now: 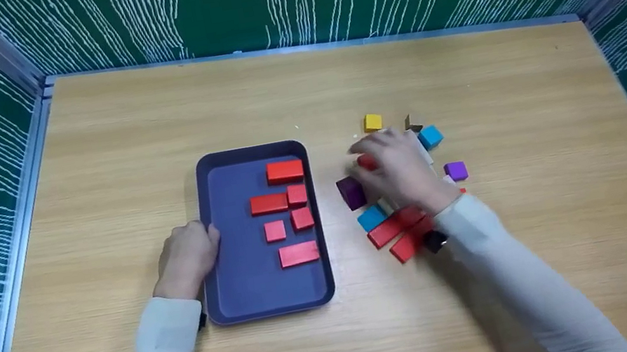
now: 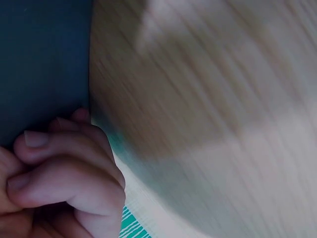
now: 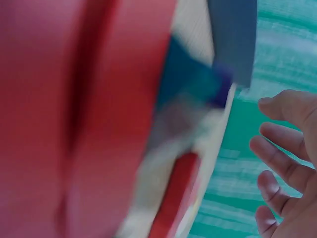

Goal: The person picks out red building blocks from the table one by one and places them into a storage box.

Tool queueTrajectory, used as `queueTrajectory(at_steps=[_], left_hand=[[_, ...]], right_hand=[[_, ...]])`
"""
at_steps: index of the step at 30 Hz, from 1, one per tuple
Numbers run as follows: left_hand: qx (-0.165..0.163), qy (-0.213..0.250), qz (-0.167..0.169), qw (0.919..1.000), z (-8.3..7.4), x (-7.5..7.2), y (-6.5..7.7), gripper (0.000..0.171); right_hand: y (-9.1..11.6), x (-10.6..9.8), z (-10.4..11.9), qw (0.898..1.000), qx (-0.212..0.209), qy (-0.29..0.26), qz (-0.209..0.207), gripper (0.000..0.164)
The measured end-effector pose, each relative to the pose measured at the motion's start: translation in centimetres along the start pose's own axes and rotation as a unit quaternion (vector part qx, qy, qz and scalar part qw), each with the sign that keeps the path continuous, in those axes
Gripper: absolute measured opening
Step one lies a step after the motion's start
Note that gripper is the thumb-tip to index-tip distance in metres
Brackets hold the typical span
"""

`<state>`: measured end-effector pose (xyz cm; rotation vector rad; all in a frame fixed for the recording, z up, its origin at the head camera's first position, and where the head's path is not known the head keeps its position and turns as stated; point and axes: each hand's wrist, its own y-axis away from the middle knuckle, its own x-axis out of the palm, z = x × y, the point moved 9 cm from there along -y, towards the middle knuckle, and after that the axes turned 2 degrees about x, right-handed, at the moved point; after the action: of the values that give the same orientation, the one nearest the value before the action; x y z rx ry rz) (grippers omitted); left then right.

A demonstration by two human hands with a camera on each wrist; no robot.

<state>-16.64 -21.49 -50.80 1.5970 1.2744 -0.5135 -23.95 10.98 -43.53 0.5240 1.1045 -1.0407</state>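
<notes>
My left hand (image 1: 186,259) grips the left rim of a dark blue tray (image 1: 249,284), its fingers curled at the edge in the left wrist view. Several red blocks (image 1: 285,172) and pinkish ones (image 1: 299,254) lie along the tray's right half. To the right of the tray, my right hand (image 1: 399,170) reaches over a loose group of coloured blocks. Its fingers are spread and hold nothing in the right wrist view. A red block (image 1: 367,161) shows beside the fingertips, and a dark purple block (image 1: 351,193) is just left of them. The palm hides part of the group.
Around the right hand lie a yellow block (image 1: 372,122), blue blocks (image 1: 430,136), a small purple block (image 1: 456,171), red blocks (image 1: 405,247) and a black one (image 1: 434,240). Green walls with white streaks border the wooden table (image 1: 501,104) at the back and sides.
</notes>
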Motion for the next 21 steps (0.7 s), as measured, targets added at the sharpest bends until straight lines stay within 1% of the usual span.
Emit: queueTrajectory(at_steps=[3, 5, 8, 11, 14, 21], left_hand=[[-0.001, 0.001, 0.000, 1.0000, 0.0, 0.1, 0.0, 0.043], [-0.004, 0.003, 0.001, 1.0000, 0.1, 0.1, 0.0, 0.042], [-0.004, 0.003, -0.001, 1.0000, 0.1, 0.1, 0.0, 0.042], [0.001, 0.000, -0.003, 1.0000, 0.0, 0.2, 0.1, 0.042], [0.004, -0.004, -0.005, 1.0000, -0.1, 0.2, 0.1, 0.043], [0.004, -0.008, -0.011, 0.9999, 0.0, -0.1, 0.0, 0.043]], right_hand=[[0.6, -0.6, -2.7, 1.000, 0.022, 0.012, -0.010, 0.036], [0.9, -0.8, -4.1, 0.999, 0.037, 0.019, -0.005, 0.039], [1.2, -0.5, -5.4, 0.998, 0.061, 0.030, 0.015, 0.041], [1.4, -0.2, -6.1, 0.996, 0.069, 0.044, 0.026, 0.041], [1.5, 0.2, -6.2, 0.995, 0.069, 0.056, 0.036, 0.041], [1.5, 1.0, -6.3, 0.993, 0.085, 0.058, 0.063, 0.047]])
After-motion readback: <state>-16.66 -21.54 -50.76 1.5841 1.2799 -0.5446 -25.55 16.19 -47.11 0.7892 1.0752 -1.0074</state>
